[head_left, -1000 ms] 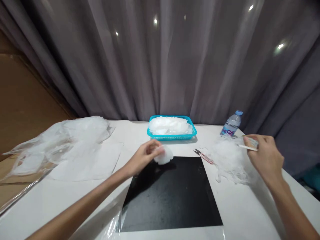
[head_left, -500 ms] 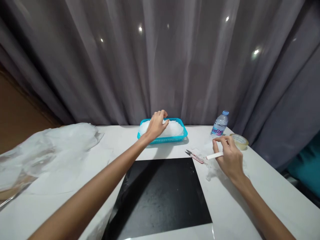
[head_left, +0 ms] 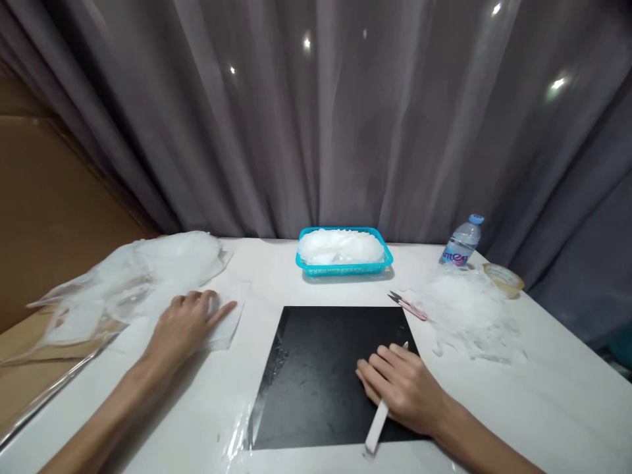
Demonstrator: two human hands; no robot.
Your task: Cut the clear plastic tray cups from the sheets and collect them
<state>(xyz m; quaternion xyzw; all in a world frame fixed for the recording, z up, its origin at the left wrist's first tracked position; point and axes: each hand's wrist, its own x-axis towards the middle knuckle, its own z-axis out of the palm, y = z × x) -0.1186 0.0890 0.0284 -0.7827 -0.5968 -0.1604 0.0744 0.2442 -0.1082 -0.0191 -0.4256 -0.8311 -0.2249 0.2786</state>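
My left hand (head_left: 185, 322) rests on a stack of thin white sheets (head_left: 228, 326) at the left, its thumb stretched out and the other fingers lying over the sheets. Over the right part of a black board (head_left: 316, 375), my right hand (head_left: 397, 382) is closed around a slim white tool (head_left: 377, 426). One end of the tool sticks out below the hand, and a small pointed tip shows above the knuckles. What kind of tool it is I cannot tell. Beyond the board stands a turquoise basket (head_left: 344, 269) holding fluffy white material (head_left: 340, 247).
Small thread snips (head_left: 409, 306) lie beside a heap of white fluff scraps (head_left: 469, 309). Behind are a water bottle (head_left: 463, 242) and a tape roll (head_left: 503, 281). Wispy white sheeting (head_left: 162, 263) and cardboard (head_left: 49, 197) occupy the left; a grey curtain (head_left: 276, 131) hangs behind.
My left hand has moved from above the basket to the white sheets at the left. My right hand has come from the fluff heap to the black board, still holding the white tool.
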